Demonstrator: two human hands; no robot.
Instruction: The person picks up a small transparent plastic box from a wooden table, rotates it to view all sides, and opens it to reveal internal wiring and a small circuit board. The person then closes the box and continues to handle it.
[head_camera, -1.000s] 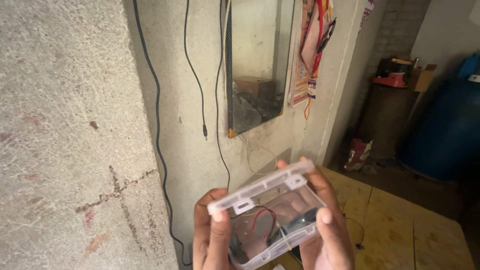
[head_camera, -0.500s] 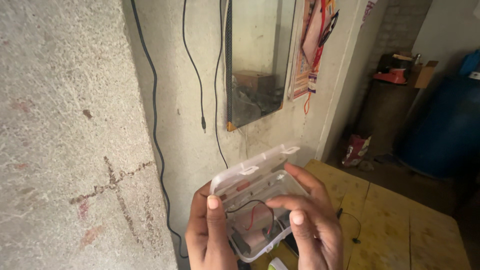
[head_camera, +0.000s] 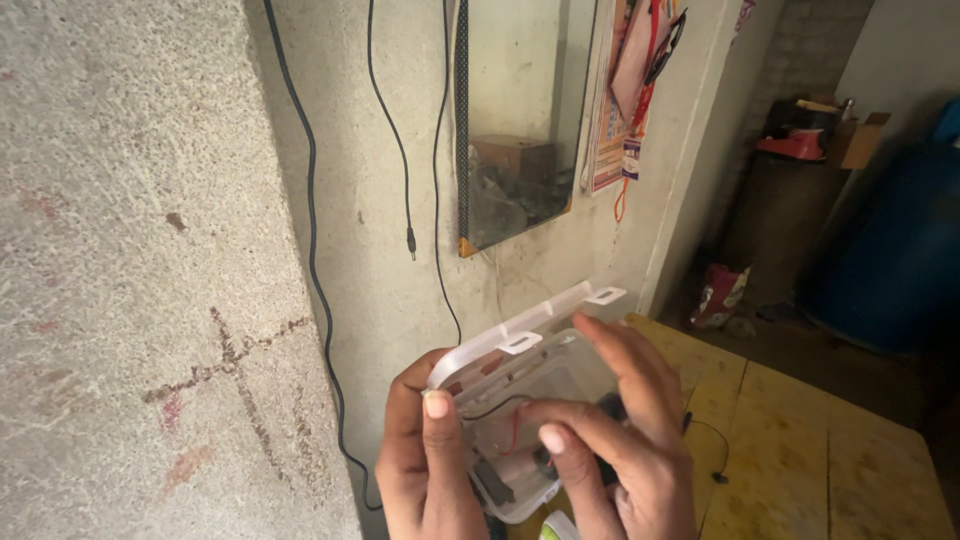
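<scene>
Right hand (head_camera: 610, 430) reached fingers-together into the open clear plastic box (head_camera: 520, 420) gripped by left hand (head_camera: 425, 460), picking stage; next needed a pinch on the wires (head_camera: 495, 410) inside.

Your left hand (head_camera: 425, 470) and right hand (head_camera: 610, 440) both appear bare: you wear no gloves, rings or bands on any finger that shows. Your nails are short and plain. Your wrists lie below the frame edge, so no sleeve is visible.
</scene>
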